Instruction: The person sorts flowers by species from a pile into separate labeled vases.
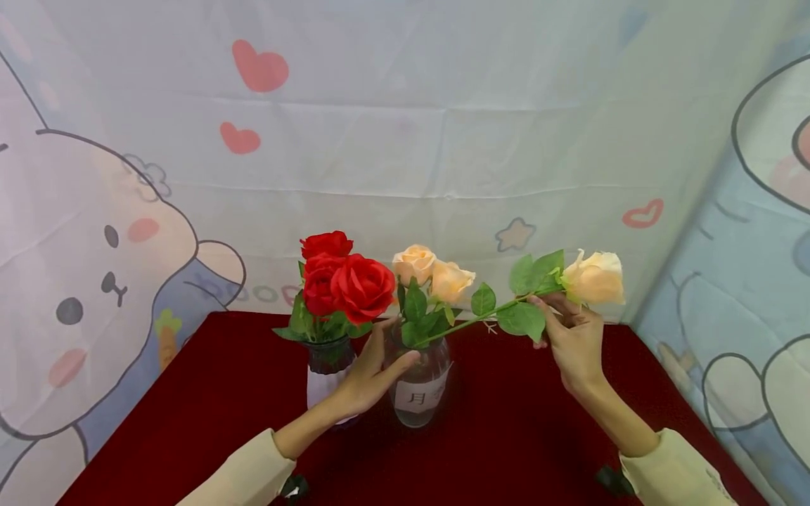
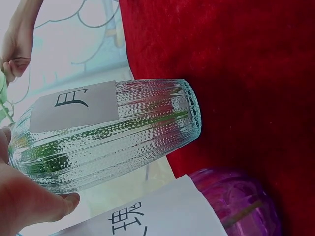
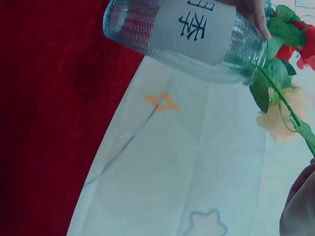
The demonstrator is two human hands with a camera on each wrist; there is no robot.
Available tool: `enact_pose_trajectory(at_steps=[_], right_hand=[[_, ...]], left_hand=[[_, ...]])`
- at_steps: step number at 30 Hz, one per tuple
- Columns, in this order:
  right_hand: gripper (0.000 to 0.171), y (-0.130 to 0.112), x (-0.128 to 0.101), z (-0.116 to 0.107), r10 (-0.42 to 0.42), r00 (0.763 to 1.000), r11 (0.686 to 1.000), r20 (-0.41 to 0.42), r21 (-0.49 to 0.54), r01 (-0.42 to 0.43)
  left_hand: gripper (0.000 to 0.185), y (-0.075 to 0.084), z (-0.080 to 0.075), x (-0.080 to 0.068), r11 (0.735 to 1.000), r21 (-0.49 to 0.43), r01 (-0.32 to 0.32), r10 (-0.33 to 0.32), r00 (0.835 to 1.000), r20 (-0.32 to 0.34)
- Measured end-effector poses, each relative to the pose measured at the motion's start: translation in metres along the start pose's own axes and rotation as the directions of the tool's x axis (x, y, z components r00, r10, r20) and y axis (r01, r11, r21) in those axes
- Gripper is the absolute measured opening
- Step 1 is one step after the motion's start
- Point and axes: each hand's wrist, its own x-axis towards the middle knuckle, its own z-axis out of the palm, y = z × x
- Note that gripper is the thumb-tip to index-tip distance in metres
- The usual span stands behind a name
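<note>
My left hand (image 1: 363, 379) grips a clear ribbed glass vase (image 1: 414, 420) near its neck, the thumb at the front. A white label (image 2: 74, 108) with black characters is on the vase, which stands on the cloth. With its fingertips, my right hand (image 1: 579, 344) pinches a peach rose (image 1: 595, 277) by the stem, close under the bloom. That stem (image 3: 280, 93) slants to the right, its lower end in the vase mouth. Two more peach roses (image 1: 452, 281) stand in the same vase. Inside the glass, a green stem (image 2: 157, 118) reaches almost to the base.
Just left of the clear vase is a purple-tinted vase (image 2: 241, 206) with a white label, holding red roses (image 1: 363, 288). Dark red cloth (image 1: 519, 422) covers the table. A printed curtain (image 1: 443, 140) hangs behind and at both sides.
</note>
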Motion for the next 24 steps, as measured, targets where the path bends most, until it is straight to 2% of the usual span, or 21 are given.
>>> enact_pose_trajectory(at_steps=[6, 14, 19, 24], right_hand=[[0.019, 0.004, -0.004, 0.008, -0.052, 0.998, 0.998, 0.044, 0.025, 0.051], [0.018, 0.004, -0.002, 0.021, -0.054, 0.996, 0.998, 0.070, 0.037, 0.051], [0.017, 0.005, -0.003, 0.029, -0.080, 0.986, 0.997, 0.147, 0.020, 0.078], [0.011, 0.007, -0.008, 0.039, -0.023, 0.972, 0.998, 0.234, -0.048, 0.035]], left_hand=[[0.073, -0.001, -0.001, -0.002, 1.000, 0.001, 0.027, -0.027, 1.000, 0.008], [0.072, -0.003, 0.001, -0.002, 0.999, 0.001, 0.041, -0.041, 0.999, 0.010], [0.071, -0.002, 0.001, 0.000, 0.999, 0.009, 0.034, -0.034, 0.999, 0.001], [0.071, -0.003, 0.000, 0.000, 0.999, 0.020, 0.035, -0.034, 0.999, -0.007]])
